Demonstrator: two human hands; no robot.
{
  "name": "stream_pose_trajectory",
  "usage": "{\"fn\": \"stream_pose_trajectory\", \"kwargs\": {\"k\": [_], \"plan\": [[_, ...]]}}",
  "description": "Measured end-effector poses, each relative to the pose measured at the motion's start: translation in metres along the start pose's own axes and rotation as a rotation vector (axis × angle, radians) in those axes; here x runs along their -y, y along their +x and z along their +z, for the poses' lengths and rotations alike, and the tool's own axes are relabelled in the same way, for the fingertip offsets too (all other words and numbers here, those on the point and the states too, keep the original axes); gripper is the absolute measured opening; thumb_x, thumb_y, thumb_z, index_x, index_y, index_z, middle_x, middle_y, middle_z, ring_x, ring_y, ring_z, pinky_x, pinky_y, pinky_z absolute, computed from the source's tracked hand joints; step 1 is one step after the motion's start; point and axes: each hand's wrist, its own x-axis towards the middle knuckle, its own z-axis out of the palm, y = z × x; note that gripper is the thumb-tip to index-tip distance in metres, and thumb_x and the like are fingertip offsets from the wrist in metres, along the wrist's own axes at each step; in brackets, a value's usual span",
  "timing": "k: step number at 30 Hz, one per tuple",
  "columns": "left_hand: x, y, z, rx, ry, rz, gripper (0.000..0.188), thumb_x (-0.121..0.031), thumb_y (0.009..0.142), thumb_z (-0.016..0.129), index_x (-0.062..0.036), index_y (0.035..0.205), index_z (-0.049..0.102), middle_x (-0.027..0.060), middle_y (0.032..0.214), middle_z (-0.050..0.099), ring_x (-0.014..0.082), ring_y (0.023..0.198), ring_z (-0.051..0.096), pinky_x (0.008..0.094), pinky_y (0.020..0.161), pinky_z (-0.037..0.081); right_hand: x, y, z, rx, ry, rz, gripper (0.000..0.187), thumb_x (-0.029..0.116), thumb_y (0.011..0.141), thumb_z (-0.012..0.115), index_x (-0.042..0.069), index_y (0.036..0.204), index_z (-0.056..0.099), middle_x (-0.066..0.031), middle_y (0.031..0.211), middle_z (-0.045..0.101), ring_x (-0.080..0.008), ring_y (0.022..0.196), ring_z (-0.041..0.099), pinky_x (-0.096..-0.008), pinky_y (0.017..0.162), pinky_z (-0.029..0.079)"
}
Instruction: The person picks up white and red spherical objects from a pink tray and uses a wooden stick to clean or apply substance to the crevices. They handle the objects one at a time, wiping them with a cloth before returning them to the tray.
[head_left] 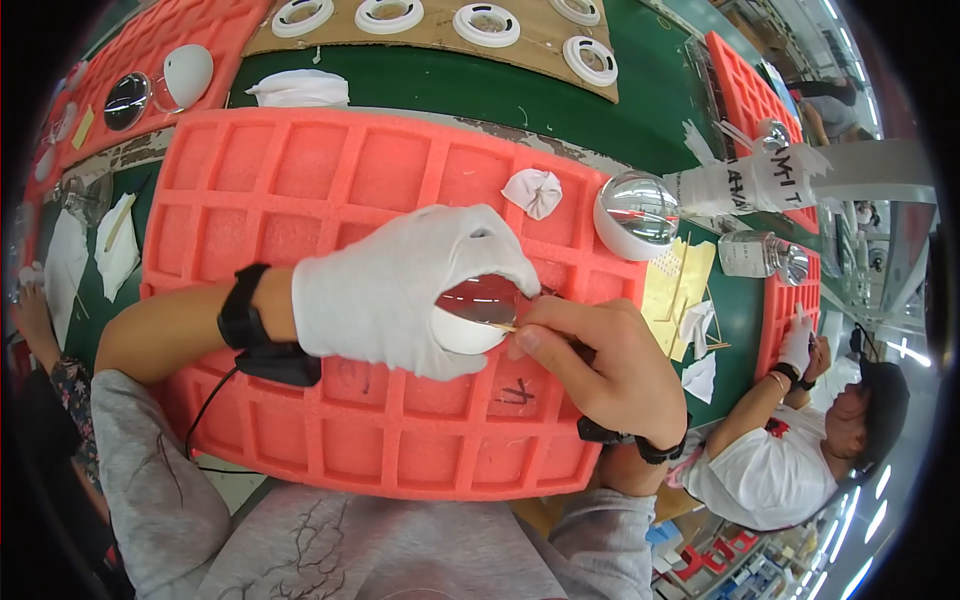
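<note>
My left hand (pixel 405 285), in a white glove, wraps round a small globe (pixel 468 334). The globe's lower part is glossy white and its upper part is dark, shiny and see-through. Bare, my right hand (pixel 615 365) pinches a thin wooden stick (pixel 506 327) between thumb and forefinger. The stick's tip meets the globe near the seam between white and clear parts; whether it bears cotton is hidden. Both hands are above a pink foam tray (pixel 345 435) with square compartments.
On the tray's far right lie a crumpled white cloth (pixel 533 193) and a similar globe (pixel 636 222). Beyond them are yellow paper (pixel 664 312) with sticks and a glass jar (pixel 745 254). Cardboard (pixel 440 25) with white rings lies at the back. A co-worker (pixel 765 465) sits at right.
</note>
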Motion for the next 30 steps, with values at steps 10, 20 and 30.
{"fn": "stream_pose_trajectory", "kwargs": {"k": [10, 20, 30], "plan": [[-0.017, 0.002, 0.014, -0.152, 0.283, 0.009, 0.049, -0.011, 0.063, 0.084, -0.0128, 0.11, 0.07, 0.0087, 0.118, 0.059, 0.0306, 0.096, 0.059, 0.041, 0.08, 0.051, 0.008, -0.003, -0.001, -0.078, -0.238, -0.054, 0.006, 0.008, 0.093, 0.071, 0.002, 0.093, 0.072, -0.0134, 0.068, 0.066, -0.0343, 0.056, 0.064, -0.0362, 0.051, 0.047], [-0.008, 0.001, 0.012, -0.142, 0.236, 0.027, 0.051, -0.011, 0.06, 0.082, -0.0148, 0.109, 0.07, 0.0061, 0.117, 0.059, 0.0285, 0.095, 0.057, 0.0404, 0.078, 0.049, 0.013, 0.009, -0.004, -0.001, -0.233, -0.04, 0.005, 0.005, 0.089, 0.074, 0.002, 0.092, 0.072, -0.0129, 0.062, 0.062, -0.0328, 0.05, 0.059, -0.037, 0.047, 0.043], [-0.01, 0.001, 0.015, -0.17, 0.213, 0.015, 0.045, -0.008, 0.059, 0.08, -0.0124, 0.103, 0.07, 0.0042, 0.11, 0.057, 0.0257, 0.089, 0.054, 0.0379, 0.077, 0.047, 0.006, 0.016, -0.008, 0.059, -0.106, -0.079, 0.005, 0.004, 0.09, 0.073, -0.001, 0.09, 0.073, -0.013, 0.063, 0.064, -0.0293, 0.048, 0.06, -0.0356, 0.047, 0.043]]}}
